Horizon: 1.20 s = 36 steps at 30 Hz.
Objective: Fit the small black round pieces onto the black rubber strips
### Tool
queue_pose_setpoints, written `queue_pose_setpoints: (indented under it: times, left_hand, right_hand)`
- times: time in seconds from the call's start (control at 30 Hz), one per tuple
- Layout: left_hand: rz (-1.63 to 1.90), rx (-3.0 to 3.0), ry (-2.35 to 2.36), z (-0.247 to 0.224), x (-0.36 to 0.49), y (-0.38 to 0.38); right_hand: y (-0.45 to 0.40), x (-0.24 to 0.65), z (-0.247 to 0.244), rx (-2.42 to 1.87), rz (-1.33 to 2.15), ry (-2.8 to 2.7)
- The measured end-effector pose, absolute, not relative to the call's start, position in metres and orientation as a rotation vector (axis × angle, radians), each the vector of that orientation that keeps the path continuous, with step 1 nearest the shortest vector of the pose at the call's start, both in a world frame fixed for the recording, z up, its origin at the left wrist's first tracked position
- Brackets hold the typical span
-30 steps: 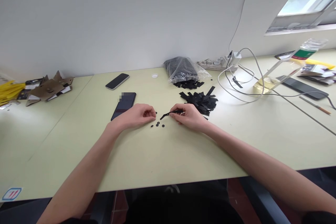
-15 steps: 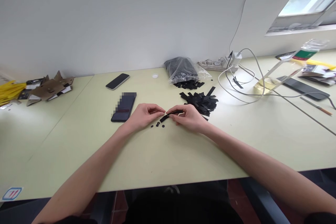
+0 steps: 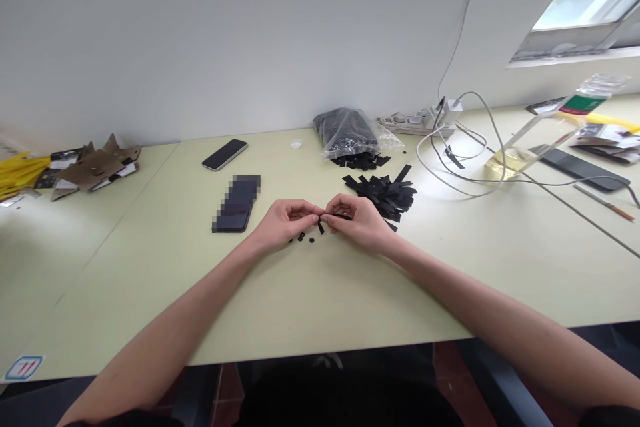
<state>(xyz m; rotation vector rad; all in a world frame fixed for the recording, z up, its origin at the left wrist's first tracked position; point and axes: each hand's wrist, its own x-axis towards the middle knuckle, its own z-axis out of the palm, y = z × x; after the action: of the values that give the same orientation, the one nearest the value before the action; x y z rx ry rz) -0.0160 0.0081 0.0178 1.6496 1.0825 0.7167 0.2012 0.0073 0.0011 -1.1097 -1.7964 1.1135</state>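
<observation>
A short black strip (image 3: 321, 228) is pinched between the fingers of my right hand (image 3: 357, 220), with one end hanging down. My left hand (image 3: 287, 223) meets it, thumb and forefinger pressed together at the strip; whether they also hold a small round piece is hidden. Small black round pieces (image 3: 311, 240) lie on the table just below my left fingers, partly covered by them. Beyond my right hand is a loose pile of black strips (image 3: 383, 195). Behind that pile sits a clear plastic bag (image 3: 347, 133) filled with black pieces.
Two phones (image 3: 225, 155) (image 3: 235, 207) lie left of my hands. A white cap (image 3: 296, 144) sits near the wall. At the right are a power strip (image 3: 407, 123), looping cables, a tilted plastic bottle (image 3: 540, 137) and a pencil (image 3: 603, 202). Torn cardboard (image 3: 95, 170) lies far left.
My left hand has moved right and closed at the strip beside my right fingers. The strip's free end now hangs downward rather than slanting out to the left.
</observation>
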Motion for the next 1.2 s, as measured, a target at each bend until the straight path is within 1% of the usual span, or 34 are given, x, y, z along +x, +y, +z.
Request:
queue_pose_setpoints:
  times: [0.2,0.37,0.47,0.73,0.97,1.2]
  left_hand:
    - [0.762,1.614,1.038,0.0176,-0.0125,0.0063]
    - [0.755,1.653,1.065,0.0176,-0.0151,0.0078]
    - [0.763,1.672,1.080,0.0172,-0.0161,0.0087]
    - [0.842,1.732,1.077,0.0109,-0.0116,0.0083]
    - [0.810,1.806,1.094,0.0127,-0.0107,0.0052]
    - [0.796,1.846,1.049,0.0173,-0.0089,0.0019]
  right_hand:
    - [0.0103,0.2013,-0.0009,-1.219,1.099,-1.804]
    - [0.0138,0.2027,-0.0029,-1.118,1.322,-1.687]
    - [0.0162,0.2042,-0.0030,-1.093,1.375,-1.680]
    - [0.0134,0.2008,-0.0017,-1.120,1.359,-1.675]
    - [0.0111,0.2031,0.0032,-1.153,1.231,-1.867]
    - [0.0114,0.2041,0.0011,-1.179,1.184,-1.906]
